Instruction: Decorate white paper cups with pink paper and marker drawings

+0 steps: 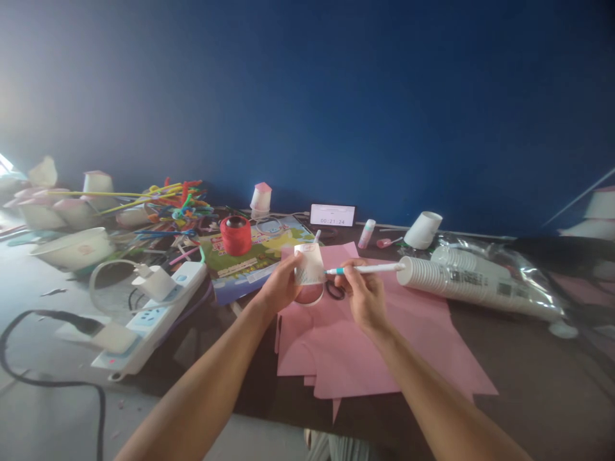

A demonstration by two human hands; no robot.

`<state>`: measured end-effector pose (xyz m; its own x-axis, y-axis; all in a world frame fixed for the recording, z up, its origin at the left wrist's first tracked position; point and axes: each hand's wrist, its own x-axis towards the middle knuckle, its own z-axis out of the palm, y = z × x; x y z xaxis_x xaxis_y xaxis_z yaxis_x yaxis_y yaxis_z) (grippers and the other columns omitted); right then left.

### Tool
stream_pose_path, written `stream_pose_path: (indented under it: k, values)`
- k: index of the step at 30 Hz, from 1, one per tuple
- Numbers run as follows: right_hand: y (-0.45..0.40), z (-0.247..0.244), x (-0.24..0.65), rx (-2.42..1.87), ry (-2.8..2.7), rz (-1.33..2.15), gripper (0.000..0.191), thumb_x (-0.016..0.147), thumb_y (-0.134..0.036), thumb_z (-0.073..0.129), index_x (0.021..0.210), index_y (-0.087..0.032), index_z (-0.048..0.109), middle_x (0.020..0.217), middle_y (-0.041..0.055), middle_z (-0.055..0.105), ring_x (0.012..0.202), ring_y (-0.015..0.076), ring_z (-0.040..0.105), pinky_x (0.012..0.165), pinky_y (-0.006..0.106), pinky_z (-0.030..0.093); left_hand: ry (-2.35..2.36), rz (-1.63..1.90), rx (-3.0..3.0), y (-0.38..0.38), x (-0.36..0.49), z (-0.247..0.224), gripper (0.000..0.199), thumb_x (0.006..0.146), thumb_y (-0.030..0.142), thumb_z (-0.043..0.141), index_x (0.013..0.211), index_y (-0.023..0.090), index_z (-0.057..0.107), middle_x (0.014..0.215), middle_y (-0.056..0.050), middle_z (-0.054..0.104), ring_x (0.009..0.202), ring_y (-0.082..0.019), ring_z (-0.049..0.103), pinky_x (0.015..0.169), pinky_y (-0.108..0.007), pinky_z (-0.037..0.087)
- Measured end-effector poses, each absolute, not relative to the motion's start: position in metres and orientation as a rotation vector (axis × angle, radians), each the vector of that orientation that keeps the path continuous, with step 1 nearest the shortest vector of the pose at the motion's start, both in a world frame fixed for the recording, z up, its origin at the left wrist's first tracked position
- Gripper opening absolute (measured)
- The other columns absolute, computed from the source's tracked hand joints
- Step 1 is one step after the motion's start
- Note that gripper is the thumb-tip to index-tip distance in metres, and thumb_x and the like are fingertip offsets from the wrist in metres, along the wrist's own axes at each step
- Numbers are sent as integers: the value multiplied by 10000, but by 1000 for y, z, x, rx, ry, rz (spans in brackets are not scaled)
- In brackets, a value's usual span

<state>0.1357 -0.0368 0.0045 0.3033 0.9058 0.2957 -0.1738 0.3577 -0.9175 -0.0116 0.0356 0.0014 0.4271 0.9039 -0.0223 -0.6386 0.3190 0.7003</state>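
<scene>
One marker [372,269] runs sideways; it points left toward a cup [313,261].

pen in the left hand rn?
No, the right hand holds the white pen, while the left hand holds the paper cup.

Left hand's fingers [292,265] gripping white cup [311,259], right hand's fingers [354,280] holding marker [377,269] at its side, pink paper [355,358] beneath

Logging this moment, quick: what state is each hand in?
Left hand: closed on the paper cup.
Right hand: closed around the pen, tip at the cup's side.
</scene>
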Motion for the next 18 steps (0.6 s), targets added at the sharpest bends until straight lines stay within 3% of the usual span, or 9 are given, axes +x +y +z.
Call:
stream_pose_path:
  k: [6,18]
  values:
    - [-38,8,138,-961,-1037,839,208,862,-396,569,831,-190,575,614,-21,581,578,106,546,522,209,405,480,993,717,36,-15,3,303,822,312,619,1054,119,647,935,-74,717,822,-188,671,824,-295,497]
    - [-45,13,134,-1011,-1181,802,193,863,-373,552,809,-187,565,571,-27,557,501,96,474,476,216,380,524,1026,693,36,-16,3,237,862,302,563,996,137,668,913,-41,718,875,-168,665,862,-260,484]
